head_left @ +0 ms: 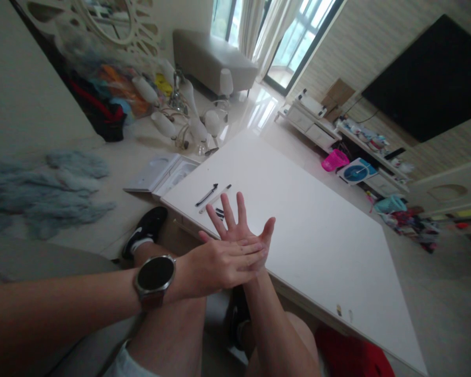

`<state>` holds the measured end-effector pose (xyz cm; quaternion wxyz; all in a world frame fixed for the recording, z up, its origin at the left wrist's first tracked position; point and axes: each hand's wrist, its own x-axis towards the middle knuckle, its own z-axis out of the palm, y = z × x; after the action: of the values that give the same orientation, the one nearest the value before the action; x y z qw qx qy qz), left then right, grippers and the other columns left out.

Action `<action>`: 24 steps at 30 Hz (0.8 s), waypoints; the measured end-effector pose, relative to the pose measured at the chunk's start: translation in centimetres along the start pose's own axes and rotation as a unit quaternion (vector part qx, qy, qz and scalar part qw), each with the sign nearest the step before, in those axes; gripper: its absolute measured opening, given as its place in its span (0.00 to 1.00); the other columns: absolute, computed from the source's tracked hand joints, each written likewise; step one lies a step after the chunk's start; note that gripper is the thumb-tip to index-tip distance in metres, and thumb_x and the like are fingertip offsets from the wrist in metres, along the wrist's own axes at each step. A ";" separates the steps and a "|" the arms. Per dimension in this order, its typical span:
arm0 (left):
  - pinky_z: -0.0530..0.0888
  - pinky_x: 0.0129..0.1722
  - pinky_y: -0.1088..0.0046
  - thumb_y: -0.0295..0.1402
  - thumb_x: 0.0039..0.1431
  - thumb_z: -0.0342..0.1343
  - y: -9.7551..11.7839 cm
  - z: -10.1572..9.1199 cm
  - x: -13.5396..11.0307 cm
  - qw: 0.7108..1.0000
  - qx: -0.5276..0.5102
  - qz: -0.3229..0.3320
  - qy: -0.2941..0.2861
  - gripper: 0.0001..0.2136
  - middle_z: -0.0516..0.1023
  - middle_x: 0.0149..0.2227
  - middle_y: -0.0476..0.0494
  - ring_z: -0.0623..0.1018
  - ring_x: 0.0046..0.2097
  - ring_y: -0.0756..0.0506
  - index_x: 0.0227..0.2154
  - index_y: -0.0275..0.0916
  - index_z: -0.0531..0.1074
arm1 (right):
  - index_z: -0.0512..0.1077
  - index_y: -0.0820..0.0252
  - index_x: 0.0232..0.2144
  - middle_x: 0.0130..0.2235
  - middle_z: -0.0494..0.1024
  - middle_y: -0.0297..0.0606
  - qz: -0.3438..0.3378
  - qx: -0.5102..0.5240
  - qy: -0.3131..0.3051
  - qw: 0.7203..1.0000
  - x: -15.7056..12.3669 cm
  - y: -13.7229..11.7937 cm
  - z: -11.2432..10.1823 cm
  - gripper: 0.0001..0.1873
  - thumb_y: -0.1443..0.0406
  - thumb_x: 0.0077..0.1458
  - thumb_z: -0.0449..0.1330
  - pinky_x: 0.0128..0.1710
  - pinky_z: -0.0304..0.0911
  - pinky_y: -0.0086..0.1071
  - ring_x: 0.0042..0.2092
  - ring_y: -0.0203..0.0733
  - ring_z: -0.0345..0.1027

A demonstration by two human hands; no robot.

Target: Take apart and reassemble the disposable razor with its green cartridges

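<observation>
My left hand (223,262) lies flat across the palm of my right hand (235,220), fingers straight and pointing right. A dark round watch (155,276) sits on my left wrist. My right hand stands upright with its fingers spread apart and holds nothing. Both hands hover over the near left edge of a white table (314,225). Just beyond my fingertips, a black pen (206,195) and a thin white stick (215,198) lie on the table, with a small dark object (220,212) partly hidden behind my right fingers.
My knees and black shoes (145,228) show below the table edge. A white open box (163,175) lies on the floor to the left, a blue-grey rug (43,188) beyond it. A chandelier (184,115) rests on the floor. A television (432,78) hangs at the right.
</observation>
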<state>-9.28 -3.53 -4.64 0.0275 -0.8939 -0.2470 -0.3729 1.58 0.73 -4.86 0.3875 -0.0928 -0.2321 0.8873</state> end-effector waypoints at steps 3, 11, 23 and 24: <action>0.71 0.61 0.68 0.29 0.68 0.51 0.0 0.0 -0.1 1.000 0.003 0.002 0.008 0.11 0.77 0.56 0.37 0.74 0.60 0.47 0.47 0.36 0.77 | 0.57 0.37 0.65 0.73 0.45 0.34 0.004 0.005 -0.001 1.000 0.0 -0.1 0.0 0.46 0.31 0.48 0.47 0.61 0.38 0.71 0.70 0.59 0.42; 0.71 0.60 0.69 0.28 0.68 0.51 0.0 -0.4 0.2 1.000 0.007 -0.002 0.006 0.11 0.77 0.56 0.38 0.74 0.60 0.47 0.47 0.36 0.77 | 0.58 0.36 0.64 0.72 0.46 0.32 0.003 0.005 0.003 1.000 0.0 0.0 0.0 0.46 0.31 0.46 0.50 0.62 0.37 0.71 0.71 0.60 0.41; 0.66 0.65 0.64 0.26 0.66 0.53 0.0 -0.1 0.1 1.000 0.008 0.012 -0.001 0.10 0.77 0.56 0.39 0.72 0.61 0.46 0.46 0.37 0.77 | 0.54 0.37 0.66 0.73 0.42 0.32 -0.005 0.022 -0.050 0.998 -0.1 0.1 -0.7 0.45 0.44 0.47 0.59 0.63 0.34 0.70 0.71 0.59 0.38; 0.66 0.65 0.64 0.27 0.66 0.53 0.0 -0.1 0.1 1.000 0.007 0.011 0.001 0.10 0.77 0.56 0.39 0.72 0.61 0.46 0.45 0.36 0.78 | 0.53 0.37 0.66 0.73 0.41 0.32 -0.004 0.023 -0.052 0.998 -0.1 0.1 -0.7 0.45 0.44 0.47 0.59 0.63 0.33 0.70 0.71 0.59 0.38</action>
<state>-9.29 -3.55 -4.45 0.0378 -0.8960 -0.2400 -0.3718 1.88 0.83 -5.51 0.3808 -0.0360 -0.2316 0.8944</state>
